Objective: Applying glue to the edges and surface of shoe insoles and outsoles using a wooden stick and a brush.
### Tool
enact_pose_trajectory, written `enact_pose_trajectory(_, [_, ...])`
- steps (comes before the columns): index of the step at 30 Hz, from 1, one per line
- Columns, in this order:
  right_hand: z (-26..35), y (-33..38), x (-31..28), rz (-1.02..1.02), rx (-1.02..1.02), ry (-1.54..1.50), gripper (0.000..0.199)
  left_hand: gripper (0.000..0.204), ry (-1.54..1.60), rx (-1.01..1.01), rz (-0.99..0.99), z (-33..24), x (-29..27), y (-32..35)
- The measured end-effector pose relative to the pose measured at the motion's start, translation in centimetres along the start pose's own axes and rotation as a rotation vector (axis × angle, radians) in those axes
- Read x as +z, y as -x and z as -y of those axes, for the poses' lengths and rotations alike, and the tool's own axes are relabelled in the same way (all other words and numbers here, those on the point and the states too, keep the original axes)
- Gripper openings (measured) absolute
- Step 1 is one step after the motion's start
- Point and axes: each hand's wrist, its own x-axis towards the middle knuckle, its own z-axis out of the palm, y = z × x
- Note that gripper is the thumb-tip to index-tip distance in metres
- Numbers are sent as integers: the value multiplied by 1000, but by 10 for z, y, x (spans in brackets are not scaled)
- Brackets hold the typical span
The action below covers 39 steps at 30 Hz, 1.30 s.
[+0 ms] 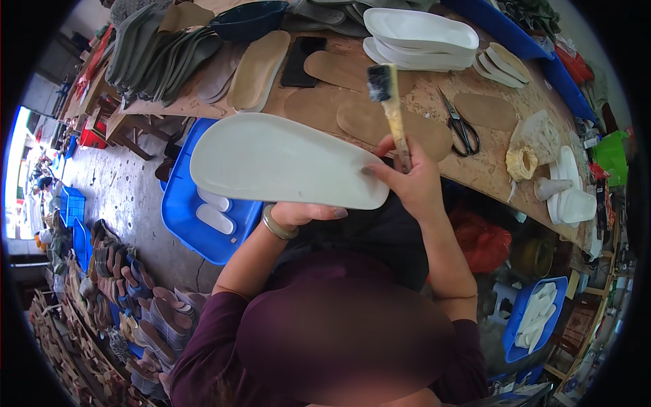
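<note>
A large, smooth white shoe insole [271, 159] is held up in front of me, its wide end to the left. My left hand [298, 214] grips its near edge, thumb along the rim and the other fingers hidden beneath. At its narrow end my right hand [410, 178] presses a thumb on the top surface. That same hand also clasps a brush [392, 112] with a worn yellowish handle, its dark bristles pointing up and away. Brown insole-shaped pieces [400, 129] lie on the wooden workbench [271, 102] just beyond.
Scissors [463, 132] lie right of the brush. Stacked white insoles [420, 41], a dark phone [303, 61], a dark bowl [249, 19] and grey sheets [159, 57] cover the far bench. A blue bin [178, 210] with two white pieces stands below left; another blue bin [536, 319] is lower right.
</note>
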Motion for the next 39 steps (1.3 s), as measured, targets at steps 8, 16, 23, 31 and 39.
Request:
enact_pose_trajectory(8, [-7,1,4,79,15,28,21,80,-17,22,16,1,-4,3])
enact_pose_trajectory(16, [8,9,-4,-30,-59,-129,19,91,-161,182,66,21,-18,0])
enact_pose_trajectory(23, [8,42,37,264,-130,-71,23,74,-408,159,101,69,-52,10])
enact_pose_trajectory(31, [-6,43,9,14,-141,-365,23,60,-124,16,-1,19,-17,-1])
enact_pose_trajectory(39, [-19,51,-61,-75,-425,508,26,75,-31,105,-54,13,-17,-3])
